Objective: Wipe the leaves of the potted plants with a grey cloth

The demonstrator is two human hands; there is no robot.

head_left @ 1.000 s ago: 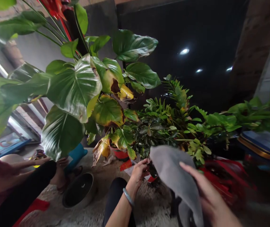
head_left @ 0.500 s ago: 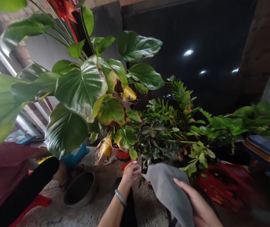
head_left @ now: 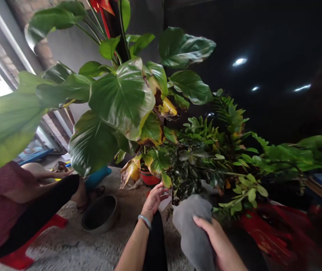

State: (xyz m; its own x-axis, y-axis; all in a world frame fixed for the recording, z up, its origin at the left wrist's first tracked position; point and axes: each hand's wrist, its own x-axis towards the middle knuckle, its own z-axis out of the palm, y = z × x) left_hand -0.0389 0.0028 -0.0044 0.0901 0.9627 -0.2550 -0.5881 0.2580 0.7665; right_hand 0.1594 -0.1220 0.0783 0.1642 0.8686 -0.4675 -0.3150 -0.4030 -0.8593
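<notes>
My right hand (head_left: 217,241) grips a grey cloth (head_left: 192,229) and presses it against the low, dark-leaved plant (head_left: 197,162) in front of me. My left hand (head_left: 154,197), with a bangle on its wrist, reaches to the base of that plant, its fingers curled near a leaf and a white and red card; whether they hold anything is not clear. A tall plant with big glossy leaves (head_left: 121,98), some yellowed, rises above both hands.
Another person in a dark red top and black trousers (head_left: 22,210) sits at the left on the rug. A dark round bowl (head_left: 100,216) lies on the floor between us. A red pot (head_left: 149,178) stands behind it. Red items (head_left: 262,226) lie at the right.
My right hand has bunched the grey cloth and pushed it lower against the plant. My left hand has stayed near the plant's base. The view has swung a little to the left.
</notes>
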